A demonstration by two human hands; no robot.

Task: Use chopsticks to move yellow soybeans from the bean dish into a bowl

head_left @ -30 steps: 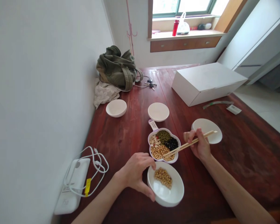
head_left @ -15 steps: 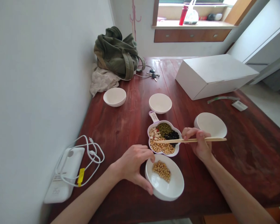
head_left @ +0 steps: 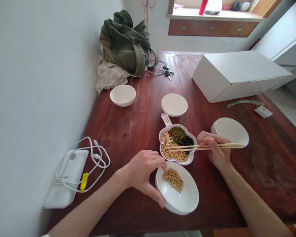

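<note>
My left hand (head_left: 148, 172) steadies a white bowl (head_left: 187, 204) at the near side, fingertips at its rim and thumb along its outer wall. A small heap of soybeans (head_left: 173, 180) lies in that bowl. In my right hand (head_left: 215, 149) is a pair of chopsticks (head_left: 233, 145), pointing left with the tips a little apart over the soybeans (head_left: 179, 155) in a flower-shaped dish (head_left: 193, 158). Sharing that dish are peanuts (head_left: 165, 138), mung beans (head_left: 177, 134) and black beans (head_left: 186, 142). The dish's labelled handle (head_left: 166, 119) points away from me.
Other white bowls stand at the far left (head_left: 123, 95), behind the dish (head_left: 174, 105) and by my right hand (head_left: 233, 130). A power bank (head_left: 69, 177) with a cable lies left. Farther back are a green bag (head_left: 125, 46), keys (head_left: 167, 73) and a white box (head_left: 239, 75).
The chopstick tips have parted slightly above the soybeans in the dish. My left hand stays at the bowl. The whole view has tilted a little downward.
</note>
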